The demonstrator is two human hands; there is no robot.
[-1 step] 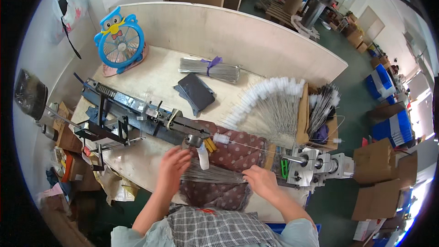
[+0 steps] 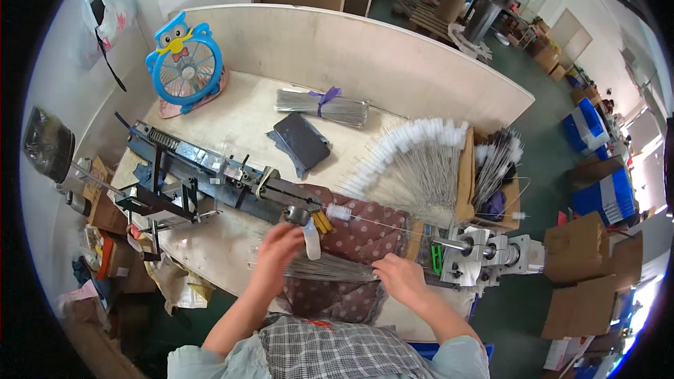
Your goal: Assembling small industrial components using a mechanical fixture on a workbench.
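A bundle of thin grey wires (image 2: pixel 326 267) lies across the front of the table. At its right end my right hand (image 2: pixel 400 275) is closed, fingertips pinching the wire ends. My left hand (image 2: pixel 277 253) is over the bundle's left end, next to a white squeeze bottle (image 2: pixel 312 240); its fingers are bent and smeared by motion, so I cannot tell whether they hold anything. Beyond the hands, a wire brush with a white bristle head (image 2: pixel 339 212) stretches between the long metal rail fixture (image 2: pixel 239 179) and the machine's spindle (image 2: pixel 455 245) on the right.
Finished white brushes (image 2: pixel 414 161) lie fanned out at the back right beside a cardboard box (image 2: pixel 465 175). A tied wire bundle (image 2: pixel 298 101), dark cloths (image 2: pixel 302 142) and a blue fan (image 2: pixel 186 70) stand farther back. Under the work lies a brown dotted cloth (image 2: pixel 372 231).
My left hand has shifted a little to the right, toward the bottle, and its fingers have bent. My right hand stays at the wire ends.
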